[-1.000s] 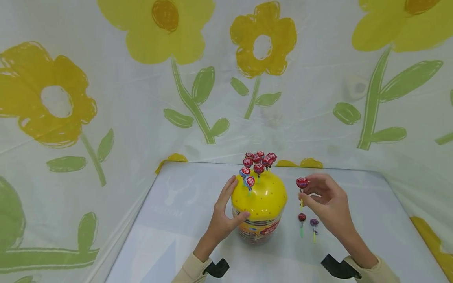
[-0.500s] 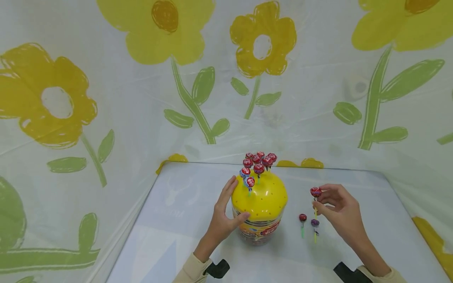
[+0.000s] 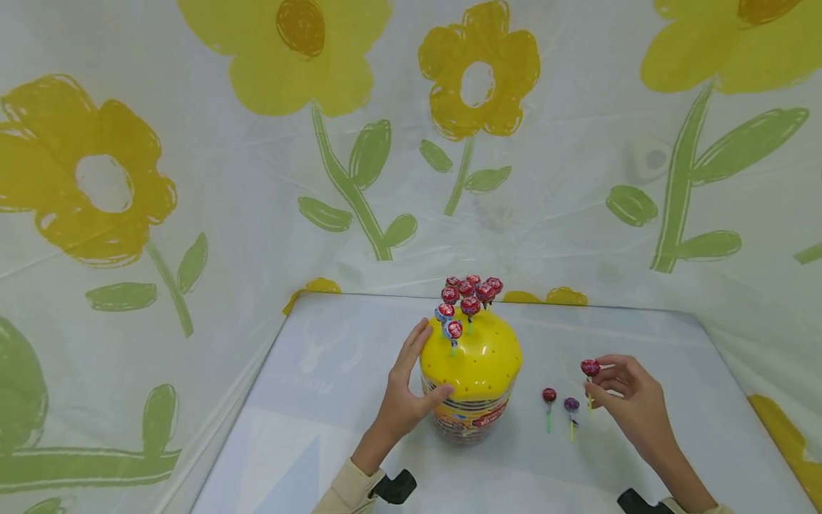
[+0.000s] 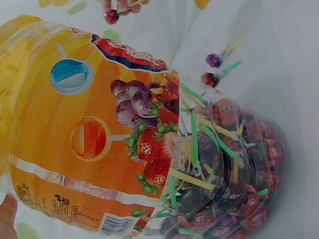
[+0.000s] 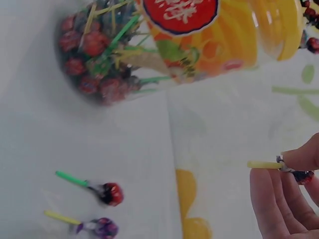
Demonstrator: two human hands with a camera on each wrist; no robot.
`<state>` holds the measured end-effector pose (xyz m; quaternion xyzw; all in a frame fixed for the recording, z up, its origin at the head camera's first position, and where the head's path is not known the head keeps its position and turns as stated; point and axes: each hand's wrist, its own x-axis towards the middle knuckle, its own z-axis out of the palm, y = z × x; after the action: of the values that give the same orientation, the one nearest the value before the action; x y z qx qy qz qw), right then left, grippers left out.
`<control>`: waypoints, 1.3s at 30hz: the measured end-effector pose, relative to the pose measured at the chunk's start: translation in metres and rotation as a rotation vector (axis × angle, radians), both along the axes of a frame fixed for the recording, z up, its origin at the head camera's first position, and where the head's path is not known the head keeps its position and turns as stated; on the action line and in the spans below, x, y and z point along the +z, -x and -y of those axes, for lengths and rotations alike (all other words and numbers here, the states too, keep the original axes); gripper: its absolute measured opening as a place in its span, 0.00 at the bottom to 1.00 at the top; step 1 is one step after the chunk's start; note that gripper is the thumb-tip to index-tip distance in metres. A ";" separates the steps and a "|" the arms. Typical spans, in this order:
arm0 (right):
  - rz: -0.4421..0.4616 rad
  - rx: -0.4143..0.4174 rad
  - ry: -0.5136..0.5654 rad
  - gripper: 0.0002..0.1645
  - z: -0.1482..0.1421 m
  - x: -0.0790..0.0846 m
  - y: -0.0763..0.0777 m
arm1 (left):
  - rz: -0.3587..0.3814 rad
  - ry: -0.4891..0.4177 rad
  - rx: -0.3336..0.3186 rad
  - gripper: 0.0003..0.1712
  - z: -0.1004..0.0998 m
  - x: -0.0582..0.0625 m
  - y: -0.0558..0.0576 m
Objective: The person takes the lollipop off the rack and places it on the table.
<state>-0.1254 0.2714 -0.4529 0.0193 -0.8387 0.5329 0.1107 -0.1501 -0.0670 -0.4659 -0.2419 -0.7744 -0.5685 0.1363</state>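
A candy jar point(image 3: 472, 414) with a domed yellow lid point(image 3: 484, 364) stands upright on the table. My left hand point(image 3: 407, 400) holds it at the lid's left side, fingers behind and thumb at the front. Several wrapped lollipops point(image 3: 469, 305) stick up from small holes at the lid's back and left. Right of the jar, my right hand point(image 3: 632, 403) pinches a red-wrapped lollipop point(image 3: 590, 368) by its yellow stick, just below the head. That lollipop is upright, head on top. In the left wrist view, more lollipops point(image 4: 224, 174) show through the jar's clear lower part.
Two loose lollipops lie between the jar and my right hand: a red one point(image 3: 549, 395) with a green stick and a purple one point(image 3: 571, 405) with a yellow stick. The white table point(image 3: 308, 400) ends at a flower-printed curtain point(image 3: 546, 214) behind.
My right hand has moved right and toward me with the lollipop, away from the jar and past the two loose ones. The left hand and jar stay put.
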 end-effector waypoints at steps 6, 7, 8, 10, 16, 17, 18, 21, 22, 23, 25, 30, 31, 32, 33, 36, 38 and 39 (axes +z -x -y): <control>0.057 -0.017 0.010 0.23 -0.011 -0.024 -0.001 | -0.001 0.002 0.002 0.44 0.000 -0.001 0.000; 0.062 -0.018 0.008 0.23 -0.013 -0.029 -0.001 | -0.004 0.002 0.003 0.44 0.000 -0.001 0.000; 0.069 -0.022 0.003 0.23 -0.015 -0.032 -0.001 | -0.003 0.002 0.003 0.44 0.000 -0.001 0.000; 0.086 -0.030 0.005 0.23 -0.018 -0.040 0.000 | -0.008 -0.002 0.001 0.44 0.000 -0.001 0.001; 0.172 -0.069 0.005 0.23 -0.028 -0.065 0.003 | -0.005 -0.005 -0.001 0.44 0.000 0.001 0.002; 0.196 -0.078 -0.005 0.24 -0.030 -0.070 0.003 | -0.002 -0.004 -0.002 0.44 0.000 0.001 0.002; 0.220 -0.088 -0.014 0.24 -0.032 -0.076 0.003 | 0.000 -0.002 -0.002 0.44 0.000 0.001 0.001; 0.299 -0.125 -0.033 0.25 -0.038 -0.091 0.003 | 0.005 0.002 0.002 0.44 0.000 0.001 0.001; 0.325 -0.135 -0.057 0.25 -0.040 -0.096 0.003 | 0.007 0.000 0.003 0.44 0.000 0.001 0.000; 0.345 -0.149 -0.077 0.26 -0.041 -0.101 0.003 | 0.010 -0.001 0.004 0.44 0.000 0.001 0.000; 0.374 -0.183 -0.138 0.26 -0.043 -0.110 0.002 | 0.009 -0.001 0.005 0.44 0.000 0.001 -0.001; 0.388 -0.249 -0.294 0.23 -0.041 -0.121 0.005 | 0.005 0.003 0.006 0.44 0.001 0.001 -0.001; 0.389 -0.252 -0.310 0.22 -0.040 -0.121 0.006 | 0.004 0.004 0.008 0.44 0.001 0.002 -0.001; 0.391 -0.252 -0.328 0.22 -0.039 -0.121 0.008 | 0.002 0.003 0.010 0.44 0.001 0.001 -0.001; 0.396 -0.247 -0.345 0.22 -0.038 -0.120 0.009 | 0.001 0.002 0.011 0.44 0.001 0.001 -0.001; 0.429 -0.209 -0.390 0.22 -0.038 -0.114 0.011 | 0.000 0.004 0.017 0.44 0.001 0.000 0.000; 0.447 -0.174 -0.414 0.23 -0.039 -0.108 0.011 | 0.001 0.009 0.017 0.44 0.000 -0.001 0.000; 0.449 -0.161 -0.425 0.23 -0.040 -0.104 0.011 | 0.002 0.012 0.017 0.44 0.000 -0.001 0.000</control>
<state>-0.1359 0.3116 -0.5567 -0.1424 -0.9335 0.3263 -0.0420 -0.1498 -0.0671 -0.4672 -0.2356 -0.7799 -0.5631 0.1389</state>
